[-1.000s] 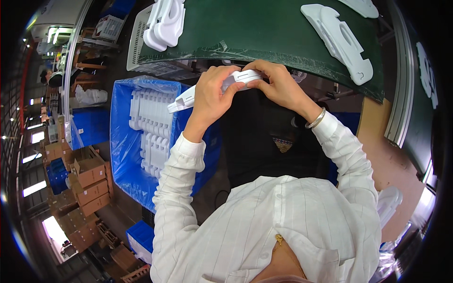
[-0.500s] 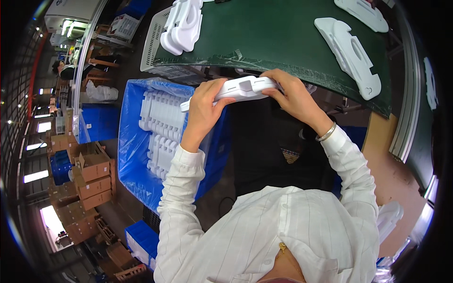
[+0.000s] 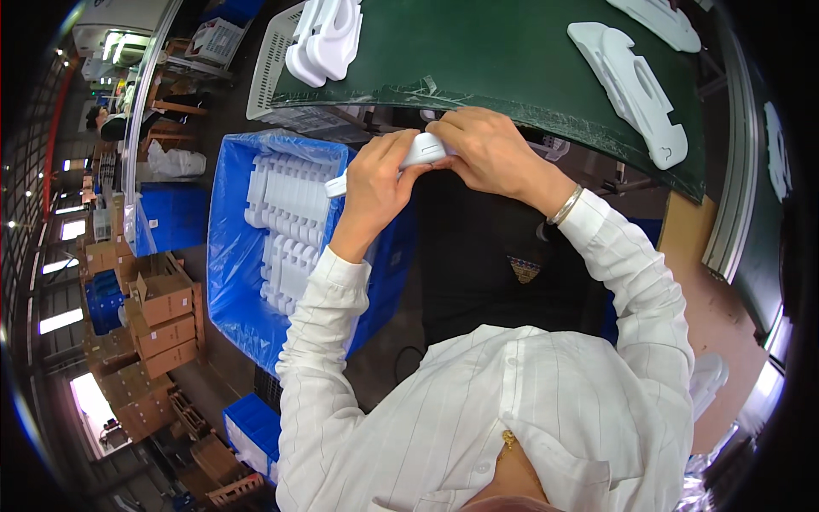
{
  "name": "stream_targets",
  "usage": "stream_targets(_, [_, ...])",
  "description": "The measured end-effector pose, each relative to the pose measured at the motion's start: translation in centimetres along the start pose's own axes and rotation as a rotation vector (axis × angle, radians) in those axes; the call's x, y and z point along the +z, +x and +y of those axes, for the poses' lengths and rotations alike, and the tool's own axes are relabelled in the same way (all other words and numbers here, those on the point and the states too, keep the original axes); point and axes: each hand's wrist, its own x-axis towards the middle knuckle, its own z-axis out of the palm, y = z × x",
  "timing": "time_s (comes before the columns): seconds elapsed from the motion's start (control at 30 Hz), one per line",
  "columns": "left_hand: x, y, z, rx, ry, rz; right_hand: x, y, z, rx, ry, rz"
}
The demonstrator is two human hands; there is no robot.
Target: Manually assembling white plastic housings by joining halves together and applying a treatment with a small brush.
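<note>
A white moulded plastic part (image 3: 424,151) is held between my two hands, just off the near edge of the green table. Its narrow edge faces me, and much of it is hidden behind my fingers. My left hand (image 3: 375,179) grips its left portion, with one end sticking out past the wrist side. Close beside it, my right hand (image 3: 495,158) pinches the part with thumb below and fingers over the top. To the left stands a blue bin (image 3: 235,311) lined with clear plastic, in which similar white parts (image 3: 290,200) are packed in rows.
On the green table (image 3: 478,60) lie a long white part (image 3: 631,94) at the right and stacked white parts (image 3: 328,38) at the left, by a white crate (image 3: 263,81). Cardboard boxes (image 3: 162,316) and another blue bin (image 3: 175,218) stand farther left. A person (image 3: 111,124) is in the distance.
My right hand has slid left along the white part, closer to my left hand, and now covers more of it. My left hand keeps its grip.
</note>
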Motion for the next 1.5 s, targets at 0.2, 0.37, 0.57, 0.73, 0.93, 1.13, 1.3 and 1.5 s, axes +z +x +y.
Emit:
stream_targets(0.2, [-0.2, 0.1, -0.3, 0.01, 0.029, 0.011, -3.0, -2.3, 1.7, 0.287, 0.33, 0.001])
stream_targets(0.37, [1.6, 2.1, 2.1, 0.101, -0.022, 0.113, -2.3, -3.4, 2.0, 0.341, 0.507, 0.103])
stream_targets(0.57, [2.6, 3.4, 2.5, -0.019, -0.098, 0.013, -2.1, -3.7, 2.2, 0.364, 0.526, 0.112])
stream_targets(0.73, [2.7, 4.1, 1.4, 0.012, -0.108, 0.035, -0.9, -3.7, 2.5, 0.322, 0.395, 0.165])
stream_targets(0.93, [-0.7, 2.5, -1.6, 0.125, 0.114, -0.065, -0.8, -4.4, 3.8, 0.41, 0.524, 0.145])
stream_targets(1.13, [-1.0, 1.2, -1.6, -0.185, -0.06, -0.11, -0.4, -3.8, 3.9, 0.537, 0.68, 0.134])
stream_targets(1.3, [-1.9, 1.8, -0.6, -0.564, -0.673, -0.14, 0.6, -3.6, 4.8, 0.525, 0.976, 0.369])
stream_targets(1.5, [0.6, 0.6, 1.6, -0.77, -1.241, -0.101, 4.3, -4.1, 0.7, 0.846, 1.344, 0.518])
